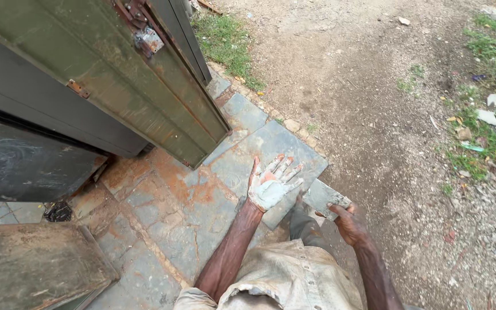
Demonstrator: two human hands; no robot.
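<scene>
Outdoors: a grey slab piece held at its near end, a plastered palm kept clear

A flat grey stone piece (pixel 324 198) is gripped by the right hand (pixel 348 223) — fingers and thumb are closed over its nearer, right-hand corner, so most of the slab projects up and to the left, away from the grip. Its long axis is judged to run from that corner towards the upper left, roughly in line with the edge of the slate paving (pixel 242 112), and its broad face is turned upward. Being held by one end only, it is carried nearly level; whether its far end rests on the paving or hangs just above the dirt ground (pixel 374 86) cannot be told.

Just beyond the free end of the piece the left hand (pixel 271 183) is held spread and empty, palm up, fingers splayed. Its palm is coated in pale grey paste, which is probably why it is kept off the stone and away from the clothing — nothing is touched by it. Below the grip a stained trouser leg (pixel 285 275) is seen.

Further from the grip, up and to the left, a rusted green metal door (pixel 144 80) stands with its lower corner over the rust-stained paving. To the far side of the held piece, grass and scattered litter (pixel 486 116) lie along the dirt.
</scene>
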